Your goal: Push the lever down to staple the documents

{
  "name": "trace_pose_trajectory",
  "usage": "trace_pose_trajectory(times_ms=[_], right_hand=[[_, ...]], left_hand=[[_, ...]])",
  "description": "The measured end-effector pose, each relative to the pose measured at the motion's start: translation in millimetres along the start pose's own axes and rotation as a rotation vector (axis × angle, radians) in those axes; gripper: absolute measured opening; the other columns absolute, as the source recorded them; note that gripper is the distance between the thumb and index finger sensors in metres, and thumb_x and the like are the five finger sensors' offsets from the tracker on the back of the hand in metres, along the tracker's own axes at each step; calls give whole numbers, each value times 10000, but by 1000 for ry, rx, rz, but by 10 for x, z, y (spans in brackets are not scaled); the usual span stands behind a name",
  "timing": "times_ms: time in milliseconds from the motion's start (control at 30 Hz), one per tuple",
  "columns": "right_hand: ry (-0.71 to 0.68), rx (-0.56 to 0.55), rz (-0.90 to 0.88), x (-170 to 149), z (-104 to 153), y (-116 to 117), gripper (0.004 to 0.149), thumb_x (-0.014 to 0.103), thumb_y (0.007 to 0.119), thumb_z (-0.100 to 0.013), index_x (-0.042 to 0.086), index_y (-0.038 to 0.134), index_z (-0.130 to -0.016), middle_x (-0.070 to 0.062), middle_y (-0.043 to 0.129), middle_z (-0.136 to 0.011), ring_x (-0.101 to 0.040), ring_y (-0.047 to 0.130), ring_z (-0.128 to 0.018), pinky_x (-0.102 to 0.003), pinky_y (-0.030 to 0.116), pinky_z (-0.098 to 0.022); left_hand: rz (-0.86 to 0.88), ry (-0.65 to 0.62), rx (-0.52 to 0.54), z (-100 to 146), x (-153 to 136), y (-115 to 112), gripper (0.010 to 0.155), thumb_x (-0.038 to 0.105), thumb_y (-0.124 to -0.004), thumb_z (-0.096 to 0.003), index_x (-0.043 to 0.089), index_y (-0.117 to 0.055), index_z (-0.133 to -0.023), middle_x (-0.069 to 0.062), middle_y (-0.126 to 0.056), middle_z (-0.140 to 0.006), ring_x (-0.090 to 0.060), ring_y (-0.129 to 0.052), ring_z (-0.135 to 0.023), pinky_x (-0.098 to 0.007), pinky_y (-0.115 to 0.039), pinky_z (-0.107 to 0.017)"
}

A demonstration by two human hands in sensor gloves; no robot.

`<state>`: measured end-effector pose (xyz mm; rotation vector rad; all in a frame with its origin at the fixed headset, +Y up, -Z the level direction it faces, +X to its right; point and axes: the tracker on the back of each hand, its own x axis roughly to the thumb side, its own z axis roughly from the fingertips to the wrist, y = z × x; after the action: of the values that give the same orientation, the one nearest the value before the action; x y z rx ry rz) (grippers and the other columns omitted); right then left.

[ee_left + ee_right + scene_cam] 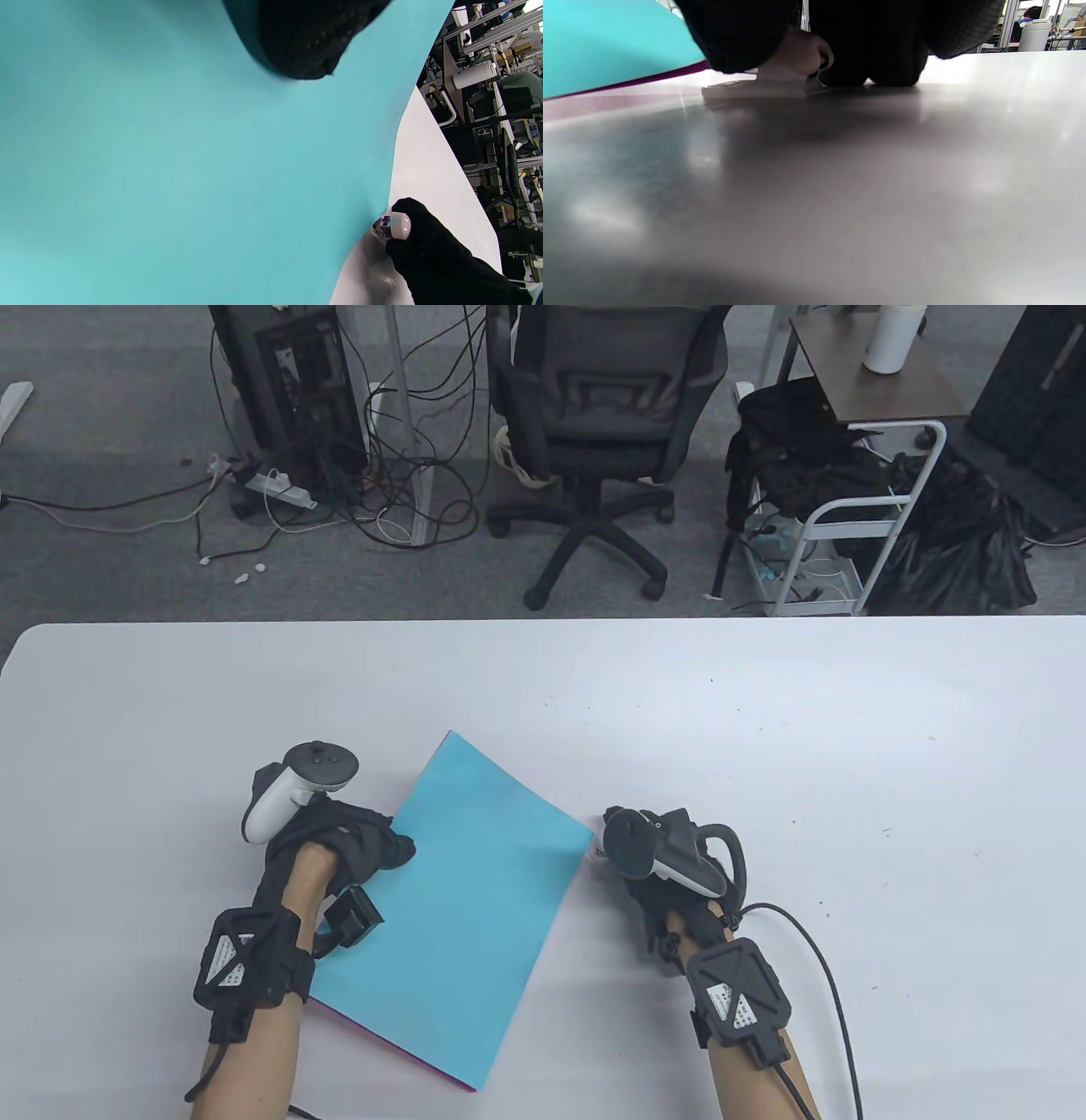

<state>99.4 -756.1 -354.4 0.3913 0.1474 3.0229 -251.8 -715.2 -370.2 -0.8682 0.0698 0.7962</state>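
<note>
A stack of papers with a light blue top sheet [475, 891] and a magenta sheet under it lies at an angle on the white table [764, 712]. My left hand [352, 840] rests on the stack's left edge, fingertips pressing the blue sheet [169, 169]. My right hand [653, 865] grips a small white stapler [780, 80] at the stack's right corner, its base flat on the table. The stapler's front end shows in the left wrist view [396, 225], at the paper's edge. My right hand [882, 42] covers most of the stapler.
The table's far edge [543, 621] runs across the middle of the table view. Beyond it stand an office chair [594, 432], a computer tower with cables [288, 390] and a white cart [848, 517].
</note>
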Motion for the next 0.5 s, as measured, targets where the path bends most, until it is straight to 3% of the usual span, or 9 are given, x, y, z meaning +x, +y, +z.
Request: trace_pose_trajectory(times_ms=[333,500], right_hand=[[-1,4,-3,0,-4,0,600,328,746,-505,154,584,-1056,-229,733,-998,-503,805,-874,-639,681,-657],[-1,5,-2,-1,-6,-2,600,328,746,-505,157,583,-1056,-228,731,-999,-503,804,-875,-640,681,-656]], left_hand=[[-29,8,-23,-73,32,-61,406,234,-773,-588,27,-866,-924,-201,-1043,-753,-374,-1060,-586,-631,-851,-481],[-94,27,33,-77,75,-82,405,233,-772,-584,35,-865,-925,-199,-1035,-763,-379,-1050,-602,-639,-838,-495]])
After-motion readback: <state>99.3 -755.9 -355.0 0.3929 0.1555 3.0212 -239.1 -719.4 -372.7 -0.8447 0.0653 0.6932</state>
